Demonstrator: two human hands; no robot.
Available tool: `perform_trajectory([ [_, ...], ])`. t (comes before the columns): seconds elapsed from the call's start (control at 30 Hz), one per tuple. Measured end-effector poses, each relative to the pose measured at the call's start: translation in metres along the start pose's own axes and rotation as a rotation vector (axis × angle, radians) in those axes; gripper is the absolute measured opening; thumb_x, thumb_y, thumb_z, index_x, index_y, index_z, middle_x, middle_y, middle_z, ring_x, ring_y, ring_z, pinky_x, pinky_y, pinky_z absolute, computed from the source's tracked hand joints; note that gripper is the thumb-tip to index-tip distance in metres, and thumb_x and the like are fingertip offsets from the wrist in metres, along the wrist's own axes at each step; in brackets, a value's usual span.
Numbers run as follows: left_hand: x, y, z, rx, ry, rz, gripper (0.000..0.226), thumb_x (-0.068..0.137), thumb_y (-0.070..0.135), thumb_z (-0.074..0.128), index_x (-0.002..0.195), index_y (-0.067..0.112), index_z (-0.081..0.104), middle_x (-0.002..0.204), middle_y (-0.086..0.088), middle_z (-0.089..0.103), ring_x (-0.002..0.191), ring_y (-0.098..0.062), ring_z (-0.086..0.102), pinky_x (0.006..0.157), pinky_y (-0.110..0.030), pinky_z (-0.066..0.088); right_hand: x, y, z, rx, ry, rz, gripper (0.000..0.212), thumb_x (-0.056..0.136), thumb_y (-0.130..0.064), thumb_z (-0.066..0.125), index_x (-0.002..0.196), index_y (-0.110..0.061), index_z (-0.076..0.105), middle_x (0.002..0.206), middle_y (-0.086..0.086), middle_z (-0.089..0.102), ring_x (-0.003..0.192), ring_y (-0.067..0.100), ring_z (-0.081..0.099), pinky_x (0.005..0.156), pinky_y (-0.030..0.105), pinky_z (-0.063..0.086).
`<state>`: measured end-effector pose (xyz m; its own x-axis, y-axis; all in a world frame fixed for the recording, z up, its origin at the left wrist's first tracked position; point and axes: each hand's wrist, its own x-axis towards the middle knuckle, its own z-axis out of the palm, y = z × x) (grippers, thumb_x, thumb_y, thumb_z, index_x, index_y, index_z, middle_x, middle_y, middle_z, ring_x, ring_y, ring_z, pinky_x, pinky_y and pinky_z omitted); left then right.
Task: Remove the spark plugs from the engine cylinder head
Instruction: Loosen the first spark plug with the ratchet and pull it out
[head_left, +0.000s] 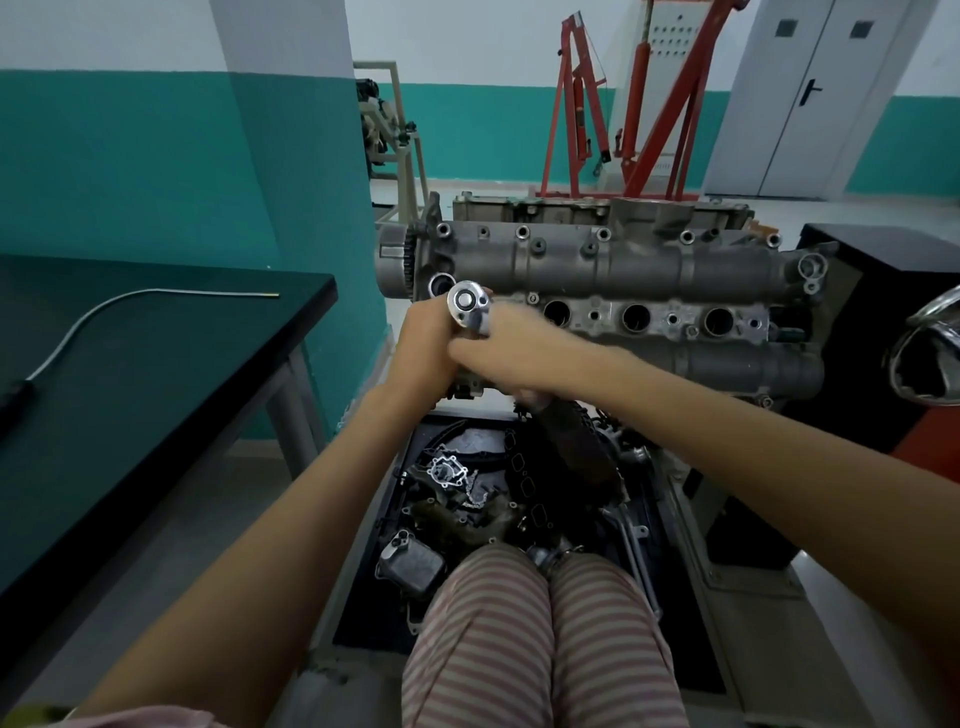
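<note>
Both the left hand (426, 340) and right hand (485, 353) grip the ratchet (467, 306) at the leftmost well of the cylinder head (623, 270); three wells (636, 317) look open, plugs unconfirmed.

Single head view, angled forward-down, close over cylinder head (597, 280), workshop beyond.

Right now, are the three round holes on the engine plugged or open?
Open at the top: the three round holes show dark, uncovered mouths. Whether spark plugs sit deep inside, cannot tell.
</note>
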<state>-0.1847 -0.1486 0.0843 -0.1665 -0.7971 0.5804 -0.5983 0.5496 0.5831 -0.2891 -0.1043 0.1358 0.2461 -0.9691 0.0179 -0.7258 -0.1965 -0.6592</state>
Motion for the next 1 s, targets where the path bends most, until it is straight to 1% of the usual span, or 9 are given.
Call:
perform_trajectory([
  [0.07, 0.004, 0.005, -0.002, 0.005, 0.012, 0.021, 0.013, 0.079, -0.004, 0.054, 0.085, -0.001, 0.065, 0.082, -0.01, 0.064, 0.068, -0.01, 0.049, 0.057, -0.014, 0.032, 0.002, 0.002, -0.018, -0.671, 0.23, -0.116, 0.024, 0.088, -0.027, 0.046, 0.068, -0.014, 0.042, 0.065, -0.002, 0.046, 0.058, 0.014, 0.048, 0.048, 0.022, 0.032],
  [0.17, 0.004, 0.003, 0.004, 0.004, 0.037, 0.009, 0.014, 0.08, -0.007, 0.053, 0.075, 0.003, 0.062, 0.077, -0.009, 0.062, 0.063, -0.01, 0.047, 0.054, -0.016, 0.027, 0.003, 0.003, -0.024, -0.847, 0.316, -0.168, 0.021, 0.087, -0.032, 0.046, 0.074, -0.016, 0.043, 0.072, -0.002, 0.047, 0.067, 0.017, 0.048, 0.053, 0.025, 0.03],
  [0.33, -0.001, -0.003, 0.013, -0.111, -0.008, -0.251, 0.024, 0.085, -0.004, 0.047, 0.069, 0.014, 0.045, 0.056, -0.007, 0.058, 0.05, -0.013, 0.05, 0.056, -0.029, 0.041, -0.006, -0.009, -0.001, 0.633, -0.294, 0.184, 0.021, 0.086, -0.016, 0.047, 0.067, -0.013, 0.04, 0.055, 0.002, 0.037, 0.041, 0.01, 0.038, 0.042, 0.02, 0.038],
  [0.43, -0.003, -0.001, 0.007, -0.078, 0.025, -0.107, 0.018, 0.078, -0.002, 0.051, 0.081, 0.015, 0.055, 0.068, -0.012, 0.065, 0.061, -0.008, 0.054, 0.063, -0.018, 0.045, 0.005, 0.0, 0.001, -0.068, -0.012, -0.005, 0.027, 0.086, -0.021, 0.047, 0.061, -0.013, 0.042, 0.055, 0.002, 0.044, 0.048, 0.015, 0.045, 0.044, 0.018, 0.036],
  [0.57, 0.002, 0.011, 0.0, -0.078, 0.06, 0.024, 0.024, 0.073, -0.012, 0.053, 0.077, 0.009, 0.065, 0.065, 0.027, 0.048, 0.06, 0.001, 0.05, 0.055, 0.002, 0.03, 0.009, 0.004, -0.024, -0.818, 0.308, -0.177, 0.032, 0.084, -0.039, 0.049, 0.061, -0.022, 0.034, 0.064, -0.007, 0.039, 0.064, 0.016, 0.045, 0.047, 0.024, 0.026],
  [0.73, 0.0, 0.005, 0.004, -0.103, 0.031, -0.04, 0.036, 0.079, -0.01, 0.051, 0.108, 0.008, 0.065, 0.084, -0.003, 0.066, 0.08, -0.013, 0.061, 0.075, -0.019, 0.046, -0.005, -0.006, -0.006, 0.466, -0.218, 0.133, 0.018, 0.087, -0.018, 0.047, 0.07, -0.014, 0.041, 0.056, 0.001, 0.038, 0.044, 0.012, 0.037, 0.042, 0.018, 0.036],
  [0.8, -0.003, 0.004, 0.002, -0.179, 0.013, -0.065, 0.039, 0.082, -0.01, 0.049, 0.112, 0.012, 0.061, 0.086, -0.005, 0.064, 0.083, -0.018, 0.06, 0.076, -0.026, 0.047, -0.006, -0.005, 0.005, 0.607, -0.271, 0.13, 0.018, 0.088, -0.011, 0.044, 0.071, -0.009, 0.04, 0.055, 0.004, 0.038, 0.04, 0.012, 0.04, 0.041, 0.019, 0.039],
  [0.93, 0.0, 0.003, -0.002, -0.067, 0.065, -0.009, 0.022, 0.076, -0.009, 0.053, 0.074, 0.009, 0.065, 0.069, 0.006, 0.055, 0.058, 0.007, 0.048, 0.055, -0.004, 0.034, 0.008, -0.003, -0.022, -0.708, 0.18, -0.168, 0.027, 0.086, -0.031, 0.048, 0.063, -0.018, 0.041, 0.062, -0.004, 0.045, 0.056, 0.013, 0.049, 0.045, 0.021, 0.031],
  [1.0, 0.002, 0.003, 0.0, -0.039, 0.055, -0.002, 0.015, 0.077, -0.007, 0.055, 0.072, 0.005, 0.062, 0.064, 0.009, 0.052, 0.056, 0.001, 0.045, 0.053, -0.005, 0.032, 0.012, -0.001, -0.033, -0.915, 0.243, -0.205, 0.027, 0.084, -0.036, 0.049, 0.065, -0.019, 0.043, 0.065, -0.005, 0.045, 0.066, 0.017, 0.051, 0.049, 0.022, 0.028],
])
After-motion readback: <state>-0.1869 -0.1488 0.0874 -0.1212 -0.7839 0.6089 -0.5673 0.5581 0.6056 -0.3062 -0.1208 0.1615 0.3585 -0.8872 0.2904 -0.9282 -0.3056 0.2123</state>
